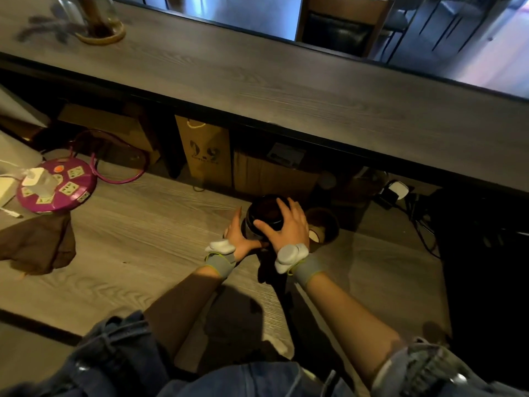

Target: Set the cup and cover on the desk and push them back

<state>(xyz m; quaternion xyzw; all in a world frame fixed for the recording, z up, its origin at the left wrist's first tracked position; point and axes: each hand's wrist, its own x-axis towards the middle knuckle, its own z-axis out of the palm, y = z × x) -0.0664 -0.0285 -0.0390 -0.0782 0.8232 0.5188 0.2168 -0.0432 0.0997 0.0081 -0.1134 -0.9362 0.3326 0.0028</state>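
A dark jar (pixel 264 213) with a black lid stands on the lower wooden counter (pixel 137 242), under the edge of the raised bar top. My left hand (pixel 239 236) holds the jar's body from the left side, fingers wrapped behind it. My right hand (pixel 286 224) lies over the lid, fingers spread and curled round its rim. Both wrists wear grey bands with white sensors. Just right of the jar sits a small brown cup (pixel 322 224).
A purple round power strip (pixel 57 186) with a white plug and looped cord lies at the left, with a brown cloth (pixel 40 245) in front of it. A brown paper bag (pixel 204 153) and cardboard boxes stand under the bar top (pixel 286 90). Black cables run at the right.
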